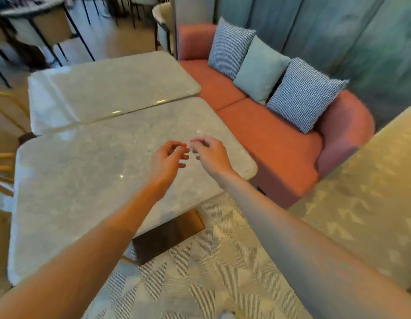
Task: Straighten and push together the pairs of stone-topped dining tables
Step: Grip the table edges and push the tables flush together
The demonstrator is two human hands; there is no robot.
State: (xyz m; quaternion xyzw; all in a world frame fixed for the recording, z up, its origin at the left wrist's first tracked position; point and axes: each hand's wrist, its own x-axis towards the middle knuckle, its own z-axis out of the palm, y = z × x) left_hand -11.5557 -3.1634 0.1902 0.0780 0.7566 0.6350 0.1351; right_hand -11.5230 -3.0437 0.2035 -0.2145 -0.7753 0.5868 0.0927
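Two pale stone-topped tables stand side by side. The near table point(89, 171) touches the far table point(112, 88) along a thin seam, the far one sitting a little further left. A dark metal base point(167, 236) shows under the near top. My left hand point(167, 157) and my right hand point(210, 153) hover together above the near table's right part, fingers loosely curled, fingertips almost meeting. Neither hand holds anything or touches the stone.
A salmon-pink sofa point(269, 143) with three cushions point(259, 67) runs along the tables' right ends. Wooden chair backs point(2, 169) sit at the left edge. Patterned carpet point(211, 272) covers the floor. More tables and chairs point(39, 24) stand at the back left.
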